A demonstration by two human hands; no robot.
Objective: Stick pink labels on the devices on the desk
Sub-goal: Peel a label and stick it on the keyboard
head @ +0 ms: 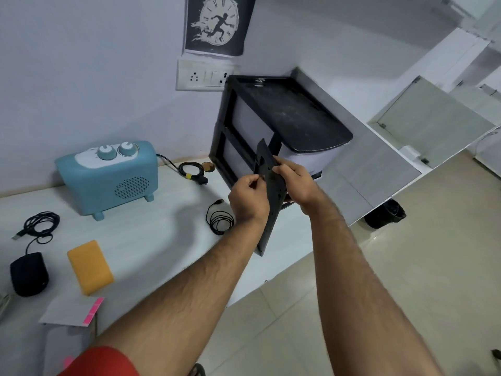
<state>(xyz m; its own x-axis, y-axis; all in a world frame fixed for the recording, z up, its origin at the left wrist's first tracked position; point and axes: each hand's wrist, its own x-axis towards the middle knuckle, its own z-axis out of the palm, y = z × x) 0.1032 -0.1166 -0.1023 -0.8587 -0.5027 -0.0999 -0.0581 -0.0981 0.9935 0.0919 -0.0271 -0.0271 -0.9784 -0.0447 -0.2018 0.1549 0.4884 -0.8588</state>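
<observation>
No readable writing. We're holding the dark flat device [272, 196] upright at frame center, over the table [151, 240] edge: right hand [296, 183] fingers clamped on it, left hand [248, 198] fingers pinched together against it. Pink labels [92, 312] lying lower left.

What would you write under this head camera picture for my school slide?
Two hands, left hand and right hand, hold a flat black keyboard upright over a desk near a blue heater.
</observation>
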